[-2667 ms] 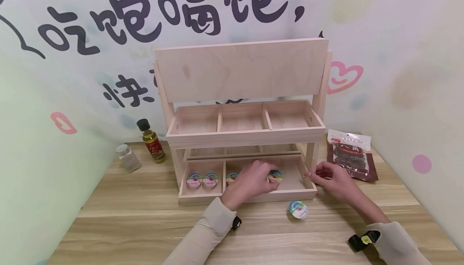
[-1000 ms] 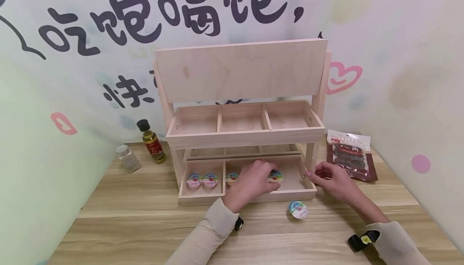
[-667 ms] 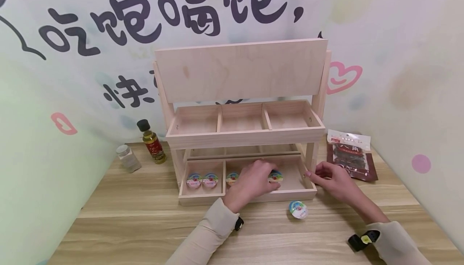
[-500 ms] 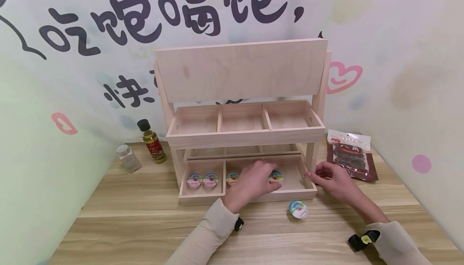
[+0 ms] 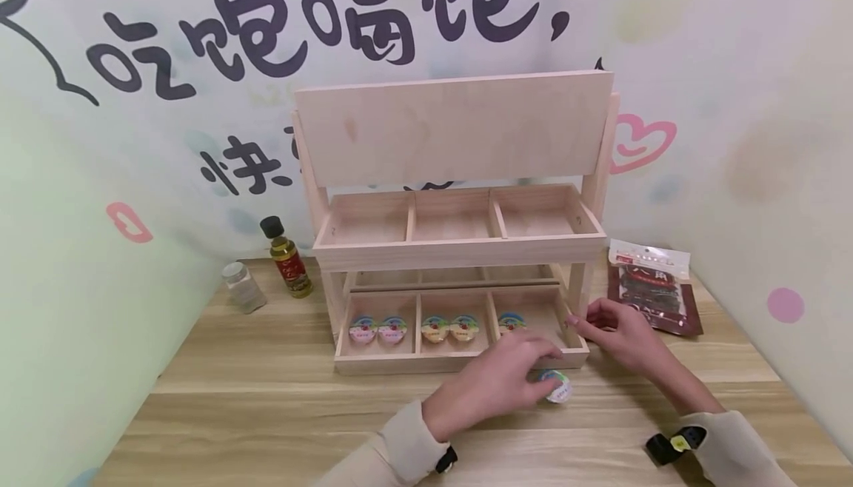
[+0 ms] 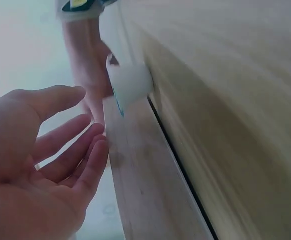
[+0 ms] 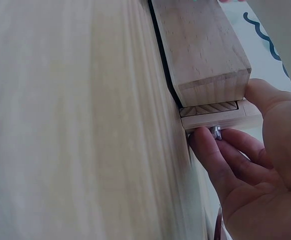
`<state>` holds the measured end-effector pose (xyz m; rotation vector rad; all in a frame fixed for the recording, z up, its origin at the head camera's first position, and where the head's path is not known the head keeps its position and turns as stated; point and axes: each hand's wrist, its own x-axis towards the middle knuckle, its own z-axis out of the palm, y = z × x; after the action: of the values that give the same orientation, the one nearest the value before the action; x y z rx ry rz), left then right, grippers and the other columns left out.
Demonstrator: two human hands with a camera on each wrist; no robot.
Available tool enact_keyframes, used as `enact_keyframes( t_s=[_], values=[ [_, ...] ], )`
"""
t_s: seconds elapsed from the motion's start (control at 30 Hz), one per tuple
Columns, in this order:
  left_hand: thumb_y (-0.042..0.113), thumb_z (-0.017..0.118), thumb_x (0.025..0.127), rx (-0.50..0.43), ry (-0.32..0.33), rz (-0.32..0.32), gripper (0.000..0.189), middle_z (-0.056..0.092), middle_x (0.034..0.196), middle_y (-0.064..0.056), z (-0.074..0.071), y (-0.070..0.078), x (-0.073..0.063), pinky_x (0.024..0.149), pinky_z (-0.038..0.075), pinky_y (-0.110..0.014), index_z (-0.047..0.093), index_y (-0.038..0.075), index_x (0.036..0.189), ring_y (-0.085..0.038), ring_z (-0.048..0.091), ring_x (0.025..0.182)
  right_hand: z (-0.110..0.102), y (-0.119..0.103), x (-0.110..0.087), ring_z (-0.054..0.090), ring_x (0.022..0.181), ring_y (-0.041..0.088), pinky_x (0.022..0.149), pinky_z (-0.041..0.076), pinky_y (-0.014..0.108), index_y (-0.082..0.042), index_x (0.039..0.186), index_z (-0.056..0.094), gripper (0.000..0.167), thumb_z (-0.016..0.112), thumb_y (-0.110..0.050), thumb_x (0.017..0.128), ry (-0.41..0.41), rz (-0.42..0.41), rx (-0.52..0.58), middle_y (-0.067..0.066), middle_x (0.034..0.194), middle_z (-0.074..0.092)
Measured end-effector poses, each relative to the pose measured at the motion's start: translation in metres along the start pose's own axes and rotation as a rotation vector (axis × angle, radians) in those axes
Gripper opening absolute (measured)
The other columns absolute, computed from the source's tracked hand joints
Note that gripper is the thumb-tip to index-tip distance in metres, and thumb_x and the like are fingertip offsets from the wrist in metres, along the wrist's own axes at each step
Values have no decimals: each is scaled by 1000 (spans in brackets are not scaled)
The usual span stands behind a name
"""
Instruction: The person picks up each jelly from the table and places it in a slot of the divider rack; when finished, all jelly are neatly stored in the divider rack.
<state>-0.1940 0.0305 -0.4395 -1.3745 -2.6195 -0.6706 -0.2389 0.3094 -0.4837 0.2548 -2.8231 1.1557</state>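
My left hand [image 5: 494, 382] hovers in front of the wooden rack [image 5: 460, 250], fingers spread and relaxed beside a small foil-lidded jelly cup [image 5: 560, 389] on the table. In the left wrist view that cup [image 6: 130, 82] stands apart from the fingertips, white-sided and turned sideways. My right hand [image 5: 623, 337] grips the right end of the rack's lower tray [image 5: 460, 363]. From the right wrist, the thumb presses the tray's corner and the fingers lie by a metal screw [image 7: 216, 132]. Pink-lidded cups [image 5: 378, 330] fill the left compartment, orange-lidded cups [image 5: 449, 328] the middle, one cup [image 5: 512, 323] the right.
An oil bottle [image 5: 288, 261] and a clear white-capped jar [image 5: 243, 289] stand left of the rack. A bag of dark spice [image 5: 653, 287] lies to its right. The upper tray [image 5: 460, 252] has three compartments. A printed wall stands behind.
My left hand has come out of the lower tray, moving right and nearer to the loose cup. The orange-lidded cups now show fully. My right hand keeps its hold; the view has shifted slightly.
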Motion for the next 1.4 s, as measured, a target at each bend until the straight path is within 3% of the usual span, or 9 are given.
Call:
enact_keyframes(
  t_s=[0.2,0.33,0.53,0.97,1.13,1.23,1.4],
  values=[
    [38,75,103,145,-42,26,31,76,123,11,9,14,-3,93,52,-12,77,23,130,-2,67,111,-1,-1,-1,72,100,18,78,57,22,-8,110,73,34,76,-41,103,6,1,-7,9,108,79],
    [39,78,101,183,-52,32,27,75,123,15,14,16,-4,92,51,-11,79,28,126,-2,65,113,-2,-1,-1,72,101,19,78,56,21,-8,109,73,33,76,-41,103,11,5,-7,9,107,78],
    [37,81,99,169,-54,39,14,75,118,17,17,15,-4,93,50,-9,83,31,112,-1,64,114,-3,-1,-3,72,101,17,78,57,21,-8,109,73,34,76,-41,102,10,10,-5,11,108,78],
    [34,81,100,130,-63,50,11,71,129,11,18,13,-6,105,49,-12,83,29,109,-4,64,124,-3,1,-2,70,95,8,77,56,21,-7,110,73,32,77,-39,102,7,-7,-1,10,107,79],
    [34,80,101,98,-80,47,12,72,133,8,18,12,-6,106,48,-11,85,28,110,-4,65,126,-2,1,-2,71,98,12,78,56,22,-7,111,74,34,76,-40,102,5,-4,-4,10,109,79],
    [31,80,101,48,-87,58,11,74,130,8,18,9,-6,102,49,-9,84,26,110,-1,67,122,-2,1,-1,72,100,16,78,56,22,-7,112,74,35,76,-41,103,0,2,-4,11,109,80],
    [30,84,98,11,-81,78,17,77,113,11,16,4,-4,86,45,-2,81,19,112,8,64,99,-1,0,0,72,101,20,78,57,22,-6,112,73,36,76,-41,103,-6,5,1,12,110,79]
  ],
)
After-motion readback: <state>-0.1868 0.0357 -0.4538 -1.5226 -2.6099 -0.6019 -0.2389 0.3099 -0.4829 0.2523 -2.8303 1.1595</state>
